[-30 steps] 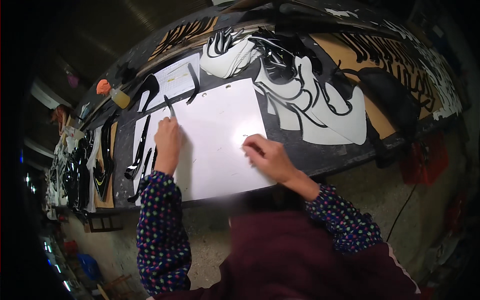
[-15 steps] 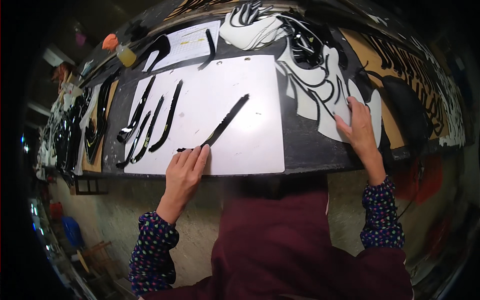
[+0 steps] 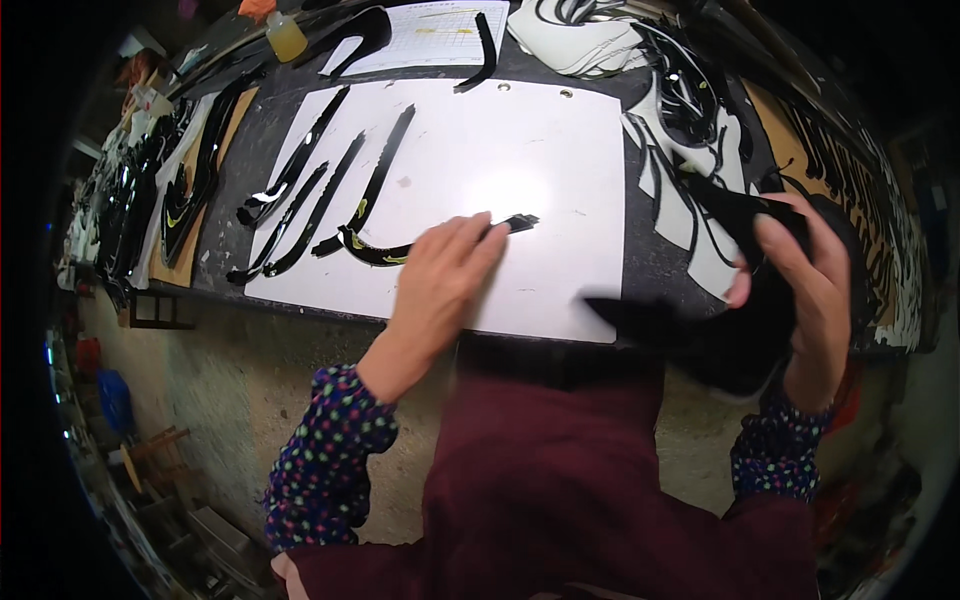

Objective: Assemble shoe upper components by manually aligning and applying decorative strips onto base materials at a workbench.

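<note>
In the head view, we have our left hand (image 3: 452, 268) palm down over a curved black strip (image 3: 378, 254), which lies on the white board (image 3: 560, 285) toward its near edge. The left fingers are nearly straight and close together, resting on the strip's middle so that both its ends show; we cannot tell whether they pinch it. Our right hand (image 3: 815, 265) is out past the board's right edge, fingers bent and closed on a large black piece (image 3: 740, 330), held between thumb and fingertips. That piece is blurred, and its pointed end hangs over the board's near right corner. Left of our left hand, four black strips (image 3: 318, 205) lie slantwise on the board, the rightmost one's lower end touching or nearly touching the curved strip. The board sits on a dark surface (image 3: 262, 150). Beyond its far edge we see a gridded paper sheet (image 3: 440, 35) and a bottle of yellow liquid (image 3: 287, 42). White pieces with black edging (image 3: 712, 270) are heaped to the right, near a brown panel (image 3: 765, 110) bearing more dark strips. On the left, glossy black pieces (image 3: 205, 160) lie over another brown panel (image 3: 178, 270).
</note>
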The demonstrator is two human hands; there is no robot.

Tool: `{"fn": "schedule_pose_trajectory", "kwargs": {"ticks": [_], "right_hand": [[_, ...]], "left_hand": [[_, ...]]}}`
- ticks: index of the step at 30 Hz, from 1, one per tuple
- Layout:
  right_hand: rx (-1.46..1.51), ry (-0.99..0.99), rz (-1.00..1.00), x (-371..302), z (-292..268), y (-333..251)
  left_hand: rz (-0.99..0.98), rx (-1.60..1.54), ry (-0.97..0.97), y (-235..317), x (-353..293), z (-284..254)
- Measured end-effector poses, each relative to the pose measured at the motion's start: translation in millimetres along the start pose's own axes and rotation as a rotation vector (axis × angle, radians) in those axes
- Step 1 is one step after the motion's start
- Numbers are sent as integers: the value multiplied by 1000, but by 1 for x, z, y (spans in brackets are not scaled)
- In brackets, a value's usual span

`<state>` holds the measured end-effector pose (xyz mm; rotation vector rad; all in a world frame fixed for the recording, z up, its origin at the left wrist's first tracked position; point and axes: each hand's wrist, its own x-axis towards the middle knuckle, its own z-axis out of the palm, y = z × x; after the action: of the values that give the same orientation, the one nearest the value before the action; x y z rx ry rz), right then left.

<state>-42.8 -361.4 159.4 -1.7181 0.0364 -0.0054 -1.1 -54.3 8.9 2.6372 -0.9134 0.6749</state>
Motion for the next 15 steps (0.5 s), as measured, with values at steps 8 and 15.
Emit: {"fn": "schedule_pose_trajectory", "kwargs": {"ticks": [8, 15], "right_hand": [[-98, -400, 376, 75, 31, 83], [-432, -485, 135, 93, 59, 81]], "left_hand": [[150, -97, 27, -11, 4, 6], [141, -138, 37, -18, -6, 1]]}}
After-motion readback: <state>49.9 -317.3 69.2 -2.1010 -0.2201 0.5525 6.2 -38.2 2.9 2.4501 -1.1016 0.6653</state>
